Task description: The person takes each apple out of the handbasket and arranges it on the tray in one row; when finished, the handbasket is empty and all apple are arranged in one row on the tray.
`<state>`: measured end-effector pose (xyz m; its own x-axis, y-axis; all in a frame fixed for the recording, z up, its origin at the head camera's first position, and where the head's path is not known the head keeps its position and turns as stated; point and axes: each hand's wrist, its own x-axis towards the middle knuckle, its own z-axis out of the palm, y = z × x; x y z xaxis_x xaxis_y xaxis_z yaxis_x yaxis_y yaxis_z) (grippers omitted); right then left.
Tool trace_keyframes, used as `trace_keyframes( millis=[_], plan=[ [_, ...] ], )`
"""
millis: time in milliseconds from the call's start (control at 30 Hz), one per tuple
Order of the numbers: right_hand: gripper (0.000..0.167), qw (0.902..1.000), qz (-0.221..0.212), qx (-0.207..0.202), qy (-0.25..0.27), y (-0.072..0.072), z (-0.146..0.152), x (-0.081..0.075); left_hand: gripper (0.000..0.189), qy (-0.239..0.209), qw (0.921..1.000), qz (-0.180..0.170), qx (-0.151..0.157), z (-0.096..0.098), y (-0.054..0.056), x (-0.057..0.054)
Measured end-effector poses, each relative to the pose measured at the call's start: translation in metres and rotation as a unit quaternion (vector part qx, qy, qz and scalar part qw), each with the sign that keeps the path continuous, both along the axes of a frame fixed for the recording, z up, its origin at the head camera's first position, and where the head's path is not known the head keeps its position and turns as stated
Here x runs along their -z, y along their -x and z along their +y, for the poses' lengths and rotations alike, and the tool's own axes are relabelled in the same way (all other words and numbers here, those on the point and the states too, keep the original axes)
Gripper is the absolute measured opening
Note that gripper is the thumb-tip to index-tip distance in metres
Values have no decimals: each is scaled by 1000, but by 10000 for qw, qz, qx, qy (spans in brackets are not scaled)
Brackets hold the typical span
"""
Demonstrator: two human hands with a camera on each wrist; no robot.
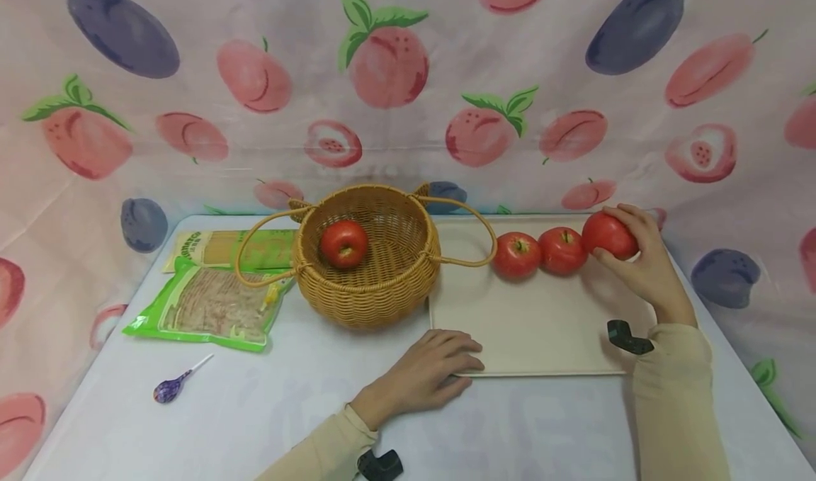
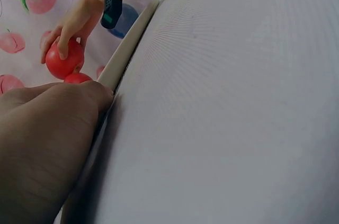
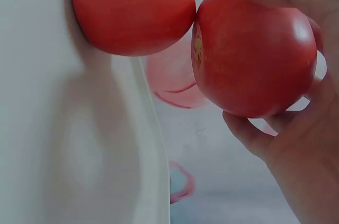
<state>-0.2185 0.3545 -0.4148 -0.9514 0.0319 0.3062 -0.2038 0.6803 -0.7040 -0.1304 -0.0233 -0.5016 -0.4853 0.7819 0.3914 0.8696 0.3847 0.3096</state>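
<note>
A pale cloth backdrop [image 1: 408, 137] printed with fruit hangs behind the white-covered table [image 1: 255, 403]. On it, the cream tray [image 1: 523, 332] bears two red apples [image 1: 564, 252]; the right hand [image 1: 649, 275] grips a third apple [image 1: 607, 235] just above the tray's far right corner, apparently touching its neighbour. The left hand [image 1: 430, 369], relaxed and gripping nothing, rests its fingers on the near edge. A wicker basket [image 1: 363, 300] stands left, holding another apple [image 1: 344, 244].
</note>
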Motion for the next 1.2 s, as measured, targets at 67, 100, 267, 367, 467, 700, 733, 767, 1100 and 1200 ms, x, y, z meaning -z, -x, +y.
trace_keyframes(
  millis=[67, 100, 267, 367, 467, 700, 733, 767, 1100, 1200],
  plan=[
    [68, 10000, 17, 23, 6, 2, 2, 2, 22, 11, 10000, -12, -11, -1, 0, -1],
    [68, 10000, 32, 32, -4, 3, 3, 3, 22, 21, 10000, -26, -18, -1, 0, -1],
    [67, 9999, 137, 1, -79, 8, 8, 9, 22, 29, 10000, -35, -33, -2, 0, -2],
    [67, 9997, 176, -83, -151, 12, 11, 13, 22, 13, 10000, -69, -31, -2, 0, -2],
    [68, 9996, 120, -166, -172, 14, 14, 18, 21, 10, 10000, -81, -26, -2, 0, -3],
    [70, 9994, -208, -282, -60, 16, 20, 30, 21, 27, 9999, -108, -47, -2, 0, -2],
    [71, 9992, -257, -302, -69, 17, 20, 31, 21, 28, 9999, -110, -49, -2, 0, -2],
    [71, 9990, -271, -344, -63, 17, 20, 32, 21, 26, 9999, -112, -46, -2, 0, -2],
    [68, 9974, -332, -585, -265, 17, 20, 41, 21, -4, 9998, -188, -7, -1, 0, -2],
    [68, 9973, -392, -589, -200, 16, 19, 43, 21, 3, 9998, -213, 9, -1, 0, -1]
  ],
)
